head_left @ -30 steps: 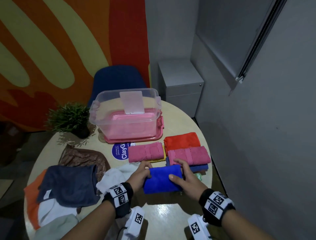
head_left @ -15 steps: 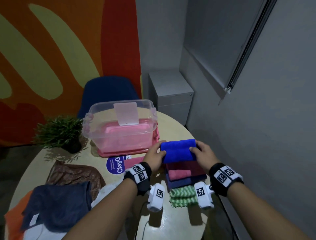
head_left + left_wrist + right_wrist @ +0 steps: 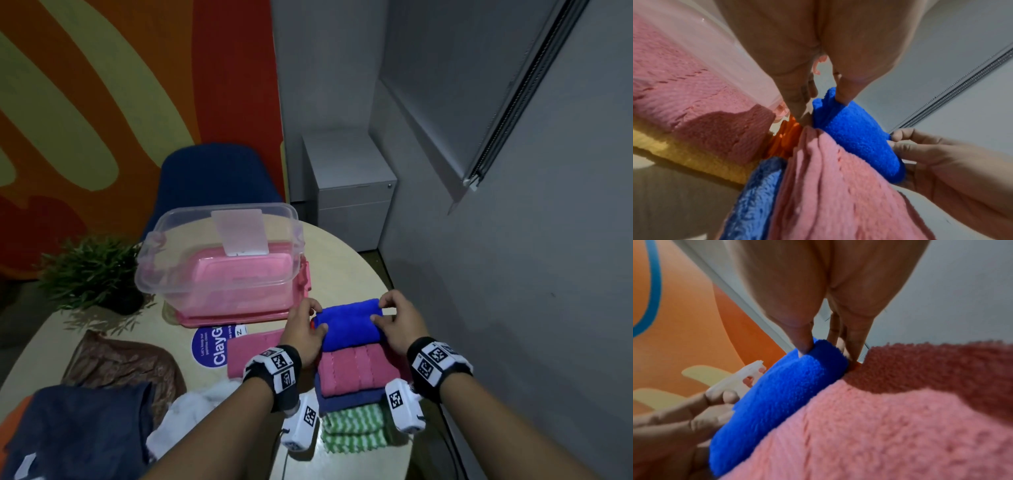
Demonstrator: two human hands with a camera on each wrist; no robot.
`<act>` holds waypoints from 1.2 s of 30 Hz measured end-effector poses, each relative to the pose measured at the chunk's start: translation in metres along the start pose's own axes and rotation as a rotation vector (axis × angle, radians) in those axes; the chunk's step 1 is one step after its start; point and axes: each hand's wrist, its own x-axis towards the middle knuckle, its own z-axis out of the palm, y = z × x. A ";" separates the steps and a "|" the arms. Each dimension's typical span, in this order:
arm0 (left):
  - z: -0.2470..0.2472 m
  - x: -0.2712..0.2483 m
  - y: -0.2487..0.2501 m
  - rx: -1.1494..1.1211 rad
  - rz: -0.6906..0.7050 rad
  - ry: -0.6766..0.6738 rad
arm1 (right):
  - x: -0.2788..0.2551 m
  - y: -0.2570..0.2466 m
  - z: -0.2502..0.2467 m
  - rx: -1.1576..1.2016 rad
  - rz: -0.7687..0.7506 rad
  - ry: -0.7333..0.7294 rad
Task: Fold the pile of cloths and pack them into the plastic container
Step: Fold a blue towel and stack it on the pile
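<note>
A folded bright blue cloth (image 3: 349,323) (image 3: 857,139) (image 3: 781,399) lies on top of an orange cloth (image 3: 787,138), just beyond a folded pink cloth (image 3: 352,370). My left hand (image 3: 306,334) pinches its left end and my right hand (image 3: 394,323) pinches its right end. The clear plastic container (image 3: 219,260) stands on its pink lid behind, to the left. Another pink cloth (image 3: 253,353) on a yellow one (image 3: 684,155) lies left of the stack. The unfolded pile (image 3: 78,435) is at the near left.
A dark blue cloth (image 3: 346,399) and a green patterned one (image 3: 356,428) lie under and in front of the pink one. A potted plant (image 3: 92,274) stands left of the container. A blue chair (image 3: 219,178) and a grey cabinet (image 3: 349,192) stand behind the round table (image 3: 342,263).
Both hands carried the blue cloth from the near table edge forward and set it down on the orange cloth at the back of the folded stack.
</note>
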 end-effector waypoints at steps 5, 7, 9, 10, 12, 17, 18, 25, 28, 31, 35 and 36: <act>0.008 0.002 -0.003 0.092 0.064 0.048 | -0.002 0.006 0.005 -0.215 -0.228 0.013; 0.007 0.003 -0.008 0.150 0.112 0.046 | -0.002 0.008 0.005 -0.342 -0.292 -0.091; 0.005 0.002 -0.015 0.242 0.140 -0.011 | -0.003 0.010 0.004 -0.440 -0.329 -0.175; 0.004 0.001 -0.018 0.287 0.142 -0.040 | -0.003 0.010 0.004 -0.472 -0.336 -0.198; 0.003 0.000 -0.023 0.334 0.147 -0.061 | -0.004 0.013 0.004 -0.534 -0.322 -0.221; 0.005 0.000 -0.027 0.377 0.107 -0.047 | -0.007 0.019 0.003 -0.635 -0.291 -0.225; 0.005 0.000 -0.026 0.393 0.098 -0.056 | -0.008 0.019 0.005 -0.641 -0.285 -0.229; 0.000 0.001 -0.012 0.327 0.168 -0.061 | -0.009 0.017 0.000 -0.488 -0.300 -0.188; -0.005 0.001 -0.005 0.335 0.201 -0.055 | -0.009 0.011 -0.006 -0.407 -0.303 -0.165; -0.008 0.000 -0.001 0.356 0.196 -0.056 | -0.013 0.005 -0.009 -0.358 -0.294 -0.157; -0.012 -0.003 0.003 0.366 0.185 -0.046 | -0.016 -0.002 -0.012 -0.352 -0.294 -0.171; -0.014 -0.004 0.005 0.368 0.178 -0.040 | -0.017 -0.003 -0.013 -0.358 -0.294 -0.175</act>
